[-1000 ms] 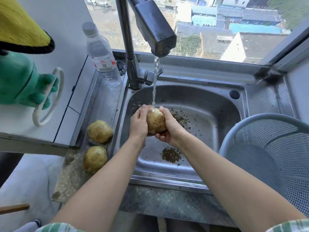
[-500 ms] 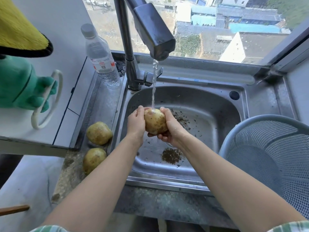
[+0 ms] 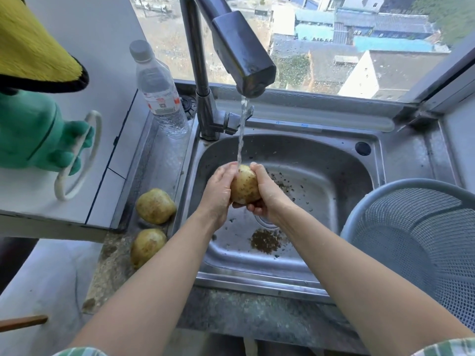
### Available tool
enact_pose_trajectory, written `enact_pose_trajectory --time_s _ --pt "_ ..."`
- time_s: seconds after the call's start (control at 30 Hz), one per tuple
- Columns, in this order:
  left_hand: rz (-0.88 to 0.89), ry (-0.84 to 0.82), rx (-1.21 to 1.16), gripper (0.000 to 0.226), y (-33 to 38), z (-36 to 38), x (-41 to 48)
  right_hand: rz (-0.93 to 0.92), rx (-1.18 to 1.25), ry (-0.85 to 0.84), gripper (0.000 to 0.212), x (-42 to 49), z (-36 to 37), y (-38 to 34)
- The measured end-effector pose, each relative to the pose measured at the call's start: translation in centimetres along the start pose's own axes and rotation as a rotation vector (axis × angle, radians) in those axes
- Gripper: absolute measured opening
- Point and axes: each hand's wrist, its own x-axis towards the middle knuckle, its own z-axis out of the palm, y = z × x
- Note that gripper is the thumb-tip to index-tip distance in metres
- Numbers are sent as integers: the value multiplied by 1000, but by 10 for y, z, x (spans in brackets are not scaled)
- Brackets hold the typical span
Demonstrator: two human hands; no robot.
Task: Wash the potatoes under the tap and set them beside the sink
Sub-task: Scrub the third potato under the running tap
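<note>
We hold a potato (image 3: 244,186) over the sink (image 3: 321,160). Our left hand (image 3: 218,191) and right hand (image 3: 267,196) are curled round it. Water (image 3: 240,134) from the tap (image 3: 241,52) at the back of the sink runs onto it. A second potato (image 3: 155,206) and a third potato (image 3: 147,246) lie on the worktop (image 3: 113,273), just left of the sink. A strainer (image 3: 411,242) sits right of the sink.

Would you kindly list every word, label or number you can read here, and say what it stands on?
Label on the water bottle: red and white print, too blurred to read.
Back rim of the sink: faint blue marks, illegible.
Nothing else shows any text, so no words can be quoted.
</note>
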Motion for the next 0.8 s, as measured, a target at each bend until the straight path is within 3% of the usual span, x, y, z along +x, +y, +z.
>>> enact_pose_trajectory --time_s 0.13,0.23,0.3,0.43,0.5,0.7,0.8 --pt "-13 100 27 40 -1 -4 7 52 80 -96 75 -2 0 3" --pt "-102 -68 -97 48 -1 -12 3 173 238 -266 74 -5 -8 3" --pt "-140 -87 -96 50 -3 -11 -1 212 212 -262 74 -7 -10 2" --pt "-113 216 -83 39 -5 7 1 34 161 -98 73 -4 -1 1" --pt "-63 265 -97 36 0 11 6 -61 178 -81 62 -3 3 5" --pt "-31 -183 -60 36 2 7 -8 -61 288 27 70 -1 -9 7" --pt "-1 -124 -85 35 1 5 -9 -85 214 21 65 0 -6 3"
